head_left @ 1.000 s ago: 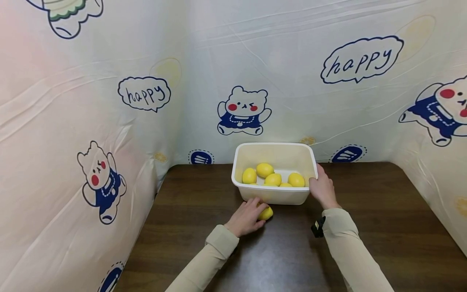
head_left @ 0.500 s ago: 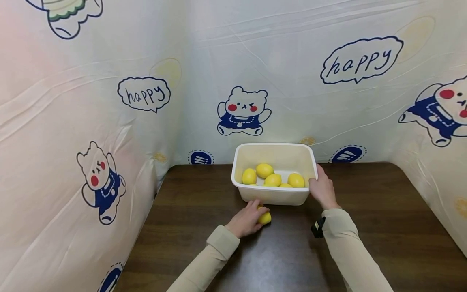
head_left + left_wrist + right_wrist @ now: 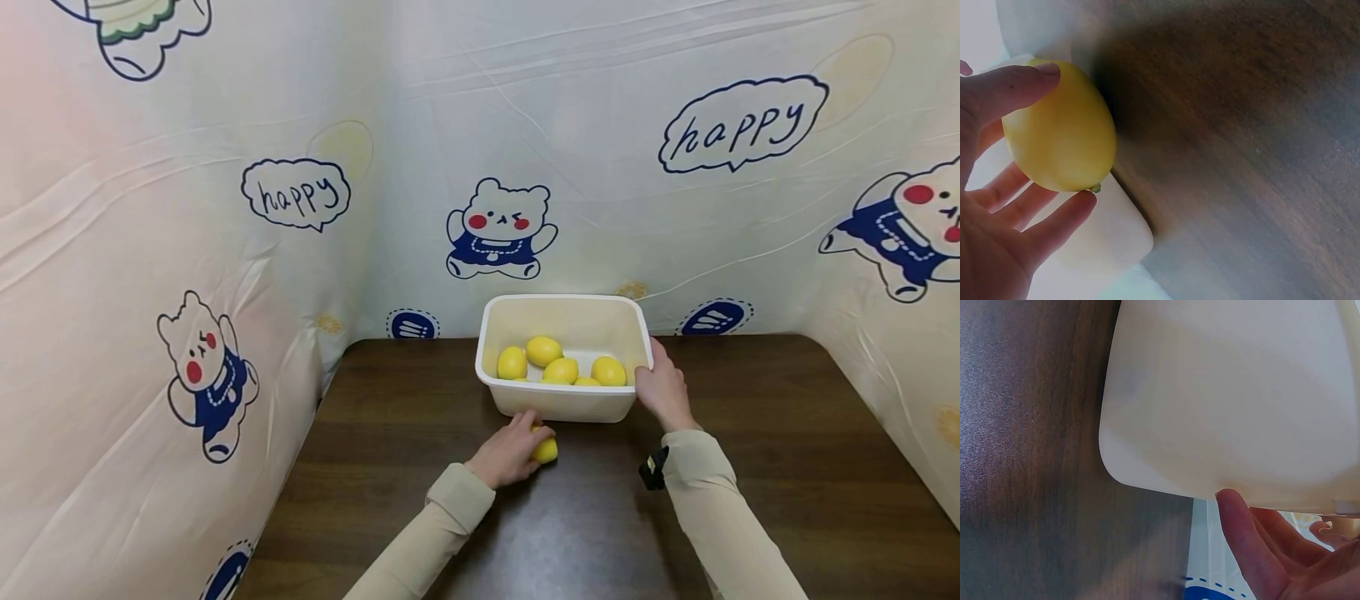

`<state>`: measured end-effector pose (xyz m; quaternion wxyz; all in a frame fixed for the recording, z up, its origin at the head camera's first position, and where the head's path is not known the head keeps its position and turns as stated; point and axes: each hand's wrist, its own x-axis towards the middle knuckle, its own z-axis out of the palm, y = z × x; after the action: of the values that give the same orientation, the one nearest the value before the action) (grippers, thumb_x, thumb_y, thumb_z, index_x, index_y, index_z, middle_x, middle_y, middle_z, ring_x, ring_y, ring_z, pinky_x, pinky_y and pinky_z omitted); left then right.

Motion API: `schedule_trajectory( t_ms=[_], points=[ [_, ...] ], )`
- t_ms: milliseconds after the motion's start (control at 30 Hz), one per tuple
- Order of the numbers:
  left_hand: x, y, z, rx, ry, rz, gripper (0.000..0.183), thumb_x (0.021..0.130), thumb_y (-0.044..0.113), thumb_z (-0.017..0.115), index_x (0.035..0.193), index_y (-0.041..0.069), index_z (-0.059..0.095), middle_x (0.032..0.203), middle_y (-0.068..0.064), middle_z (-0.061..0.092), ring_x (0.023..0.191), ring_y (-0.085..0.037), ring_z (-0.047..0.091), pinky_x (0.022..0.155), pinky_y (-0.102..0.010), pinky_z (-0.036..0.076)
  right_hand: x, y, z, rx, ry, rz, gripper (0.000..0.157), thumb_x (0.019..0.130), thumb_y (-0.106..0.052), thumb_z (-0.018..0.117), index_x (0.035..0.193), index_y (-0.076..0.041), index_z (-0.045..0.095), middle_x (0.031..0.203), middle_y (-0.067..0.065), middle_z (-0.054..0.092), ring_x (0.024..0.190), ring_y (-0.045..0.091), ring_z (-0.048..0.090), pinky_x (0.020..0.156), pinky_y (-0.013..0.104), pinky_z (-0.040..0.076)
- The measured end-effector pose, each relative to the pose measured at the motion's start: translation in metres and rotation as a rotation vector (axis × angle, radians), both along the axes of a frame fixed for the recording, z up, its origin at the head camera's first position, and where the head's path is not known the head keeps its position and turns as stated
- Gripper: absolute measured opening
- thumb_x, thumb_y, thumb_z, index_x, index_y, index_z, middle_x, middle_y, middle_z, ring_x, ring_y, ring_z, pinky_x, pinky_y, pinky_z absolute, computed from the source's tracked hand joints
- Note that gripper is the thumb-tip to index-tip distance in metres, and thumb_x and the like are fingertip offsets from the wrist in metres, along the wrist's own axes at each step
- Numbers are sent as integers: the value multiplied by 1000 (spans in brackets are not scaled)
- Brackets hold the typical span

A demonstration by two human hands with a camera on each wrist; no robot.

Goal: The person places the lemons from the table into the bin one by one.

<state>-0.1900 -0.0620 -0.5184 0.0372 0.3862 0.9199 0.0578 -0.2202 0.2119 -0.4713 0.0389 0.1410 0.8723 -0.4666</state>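
In the head view my left hand [image 3: 510, 452] holds a yellow lemon [image 3: 545, 451] just in front of a white plastic bin [image 3: 564, 405]. The left wrist view has the thumb across the lemon [image 3: 1066, 134] and the fingers spread around its other side, one fingertip by its stem end. My right hand [image 3: 663, 385] grips the bin's right end. The right wrist view shows its thumb [image 3: 1241, 534] against the bin wall [image 3: 1210, 406], its other fingers partly hidden behind it. Several lemons [image 3: 561, 369] lie inside the bin, some partly covered by its front wall.
The bin stands near the back of a dark brown wooden table [image 3: 390, 433]. A pale curtain [image 3: 600, 208] printed with cartoon bears hangs close behind it and on both sides. A small black device [image 3: 654, 468] is worn on the right wrist.
The lemon under my left hand has shifted slightly toward me and been drawn in between the fingers and thumb. The right hand and the bin have stayed in place.
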Motion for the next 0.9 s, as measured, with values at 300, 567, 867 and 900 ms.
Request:
schedule_trajectory(
  t_ms=[300, 567, 867, 900],
  points=[
    [0, 2, -1, -3, 14, -5, 42, 81, 22, 78, 120, 19, 61, 119, -5, 50, 105, -19, 52, 87, -28, 51, 0, 1, -1, 24, 18, -5, 64, 97, -17, 33, 156, -15, 10, 153, 22, 33, 116, 39, 51, 92, 54, 48],
    [0, 2, -2, -30, 1, 7, 44, 82, 26, 77, 122, 22, 59, 123, -3, 52, 109, -19, 52, 87, -32, 51, 0, 2, -2, 38, 28, -5, 64, 97, -18, 33, 156, -15, 11, 152, 23, 35, 114, 39, 52, 86, 50, 49],
    [0, 3, -5, -25, -2, -2, 45, 82, 26, 78, 123, 22, 59, 122, -2, 52, 110, -18, 52, 88, -32, 51, 0, 1, -1, 35, 23, -6, 63, 97, -17, 33, 156, -14, 11, 153, 23, 34, 113, 39, 51, 84, 48, 49],
    [0, 3, -5, -21, -2, -5, 45, 82, 25, 78, 122, 21, 59, 122, -2, 52, 110, -18, 52, 87, -31, 51, 1, 1, 0, 33, 21, -6, 64, 97, -17, 33, 156, -14, 11, 153, 23, 33, 114, 39, 51, 86, 49, 49]
  ],
)
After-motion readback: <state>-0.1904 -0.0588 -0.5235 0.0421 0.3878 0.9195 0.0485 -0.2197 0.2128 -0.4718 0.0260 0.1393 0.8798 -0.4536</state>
